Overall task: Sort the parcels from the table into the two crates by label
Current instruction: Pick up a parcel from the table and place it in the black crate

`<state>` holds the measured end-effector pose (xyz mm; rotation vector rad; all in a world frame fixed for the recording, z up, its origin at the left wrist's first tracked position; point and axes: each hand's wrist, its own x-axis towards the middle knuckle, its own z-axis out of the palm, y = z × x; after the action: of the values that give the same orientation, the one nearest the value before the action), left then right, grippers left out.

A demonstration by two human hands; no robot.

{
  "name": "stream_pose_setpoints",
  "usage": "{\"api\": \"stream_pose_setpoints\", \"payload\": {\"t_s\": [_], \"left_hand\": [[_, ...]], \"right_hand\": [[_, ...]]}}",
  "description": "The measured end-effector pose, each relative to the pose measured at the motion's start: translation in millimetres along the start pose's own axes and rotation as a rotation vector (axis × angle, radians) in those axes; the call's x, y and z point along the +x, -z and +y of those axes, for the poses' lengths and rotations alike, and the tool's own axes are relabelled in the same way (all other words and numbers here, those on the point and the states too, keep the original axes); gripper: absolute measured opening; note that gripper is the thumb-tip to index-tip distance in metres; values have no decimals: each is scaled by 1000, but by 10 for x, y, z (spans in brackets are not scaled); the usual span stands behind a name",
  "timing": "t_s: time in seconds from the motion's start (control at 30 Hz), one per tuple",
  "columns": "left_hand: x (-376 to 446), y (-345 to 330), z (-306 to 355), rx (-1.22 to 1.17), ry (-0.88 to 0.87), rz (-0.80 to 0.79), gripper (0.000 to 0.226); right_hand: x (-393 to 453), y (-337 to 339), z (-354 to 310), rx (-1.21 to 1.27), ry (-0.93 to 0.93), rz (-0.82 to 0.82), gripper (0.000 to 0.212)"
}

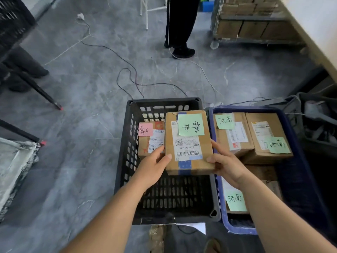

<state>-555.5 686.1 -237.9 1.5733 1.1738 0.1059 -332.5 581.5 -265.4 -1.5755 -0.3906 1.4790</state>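
A black crate (125,161) and a blue crate (299,161) stand side by side on the grey floor (82,88). Over the black crate hangs a cardboard parcel (188,157) with a green note (190,124) — the left hand (154,166) grips its left edge, the right hand (225,165) its right corner, fingers curled round it. A smaller parcel with a pink note (145,129) lies inside the black crate; the parcels in the blue crate bear green notes.
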Motion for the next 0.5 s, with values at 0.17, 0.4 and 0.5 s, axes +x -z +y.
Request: {"api": "stream_pose_setpoints", "payload": {"t_s": [0.17, 0.4, 0.5], "left_hand": [[531, 10, -307, -88, 43, -5, 50], [1263, -202, -743, -111, 105, 32, 57], [1526, -341, -911, -104, 132, 32, 57]], "right_hand": [[474, -119, 122, -51, -9, 57, 68], [1052, -436, 258, -513, -27, 242, 67], [1305, -565, 356, -719, -46, 366, 68]]}}
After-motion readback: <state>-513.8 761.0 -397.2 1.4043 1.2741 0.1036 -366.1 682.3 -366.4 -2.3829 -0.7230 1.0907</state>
